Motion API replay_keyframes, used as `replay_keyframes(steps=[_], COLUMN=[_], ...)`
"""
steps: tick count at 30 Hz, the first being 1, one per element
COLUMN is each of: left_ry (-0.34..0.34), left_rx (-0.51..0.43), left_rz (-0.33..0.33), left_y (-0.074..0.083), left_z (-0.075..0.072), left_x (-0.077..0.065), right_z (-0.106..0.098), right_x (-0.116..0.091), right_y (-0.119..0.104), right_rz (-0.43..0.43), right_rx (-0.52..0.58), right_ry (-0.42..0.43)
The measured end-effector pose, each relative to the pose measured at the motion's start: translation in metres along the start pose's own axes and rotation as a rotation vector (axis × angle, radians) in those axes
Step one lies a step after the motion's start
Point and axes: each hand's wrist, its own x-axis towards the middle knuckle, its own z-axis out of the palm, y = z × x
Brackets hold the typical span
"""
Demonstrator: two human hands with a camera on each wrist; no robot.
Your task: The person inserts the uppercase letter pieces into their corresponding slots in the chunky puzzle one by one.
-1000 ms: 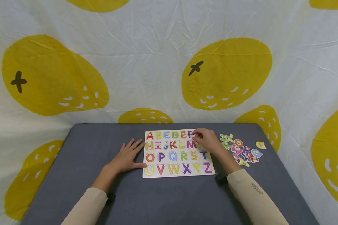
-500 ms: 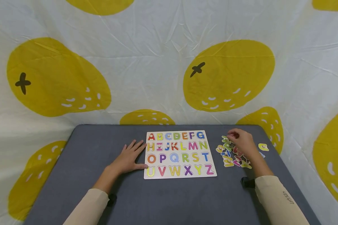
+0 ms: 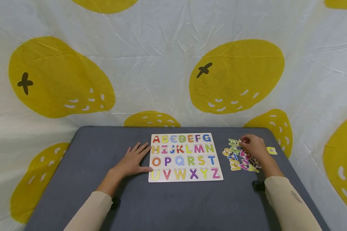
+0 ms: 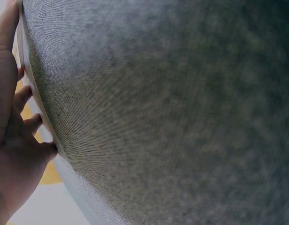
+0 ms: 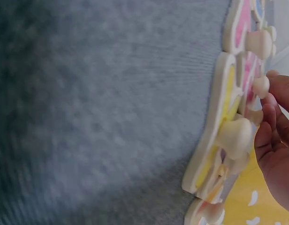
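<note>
A white alphabet puzzle board lies on the grey table, with A to Z in four coloured rows; several letters in its upper rows carry knobs. My left hand lies spread along the board's left edge, thumb and fingertips touching it, and in the left wrist view the fingertips meet that edge. My right hand is at the upper part of a heap of loose knobbed letters. Its thumb and index finger pinch at a small pale-yellow letter puzzle piece, mostly hidden by the fingers.
A single yellow U piece lies right of the heap, beyond the right hand. The right wrist view shows a yellow letter with a round knob close up. A white curtain with yellow fruit prints hangs behind the table.
My right hand has moved right, from the board's top right corner to the heap of letters, uncovering the G and N. My left hand has stayed at the board's edge.
</note>
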Motion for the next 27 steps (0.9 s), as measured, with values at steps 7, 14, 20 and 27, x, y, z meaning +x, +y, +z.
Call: replay_keyframes(steps=[7, 14, 20, 27], left_ry=[0.011, -0.004, 0.013, 0.022], left_rx=[0.017, 0.006, 0.009, -0.004], left_rz=[0.007, 0.001, 0.006, 0.012], left_y=[-0.001, -0.001, -0.002, -0.002], left_z=[-0.001, 0.0, 0.002, 0.002], left_x=[0.001, 0.0, 0.001, 0.0], right_z=[0.005, 0.0, -0.008, -0.004], right_x=[0.002, 0.001, -0.003, -0.008], right_y=[0.004, -0.002, -0.017, -0.044], right_rz=[0.025, -0.02, -0.029, -0.11], right_rx=[0.04, -0.008, 0.006, 0.003], right_ry=[-0.035, 0.044, 0.061, 0.068])
